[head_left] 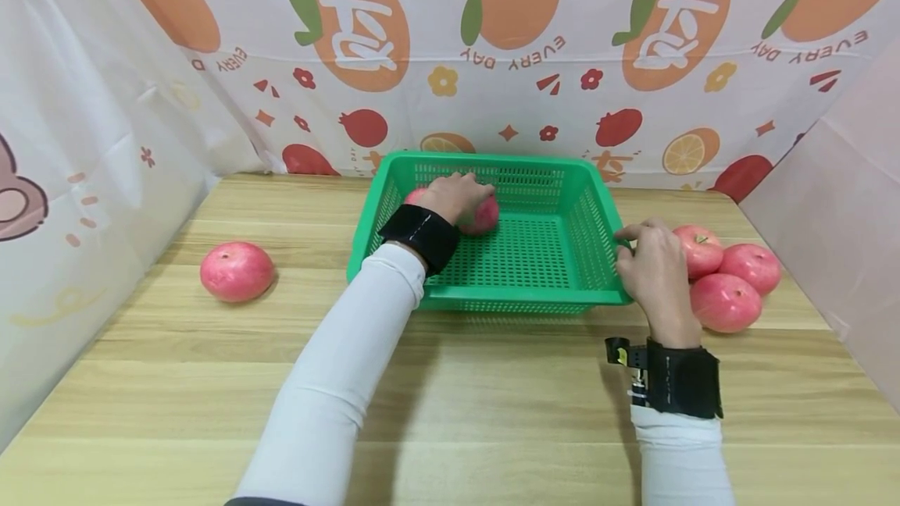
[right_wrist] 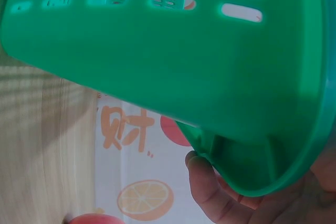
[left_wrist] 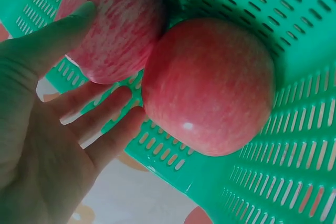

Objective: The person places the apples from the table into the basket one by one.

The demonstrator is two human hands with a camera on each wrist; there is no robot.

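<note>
A green slotted plastic basket point(head_left: 478, 301) stands on the wooden table with two red apples in its left part. My left hand point(head_left: 453, 197) reaches down into it over the apples. In the left wrist view, the thumb lies across the streaked apple point(left_wrist: 123, 35), while fingers pass behind it. A second, rounder apple point(left_wrist: 210, 87) sits right beside that one, close to the fingertips. My right hand point(head_left: 655, 264) grips the basket's right rim; in the right wrist view the thumb and fingers are around the curled edge point(right_wrist: 257, 187).
Three more apples point(head_left: 727, 303) are grouped on the table just right of my right hand. A single apple point(head_left: 237, 272) lies left of the basket. Behind the basket, a fruit-printed cloth point(head_left: 506, 115) hangs down to the table's back edge.
</note>
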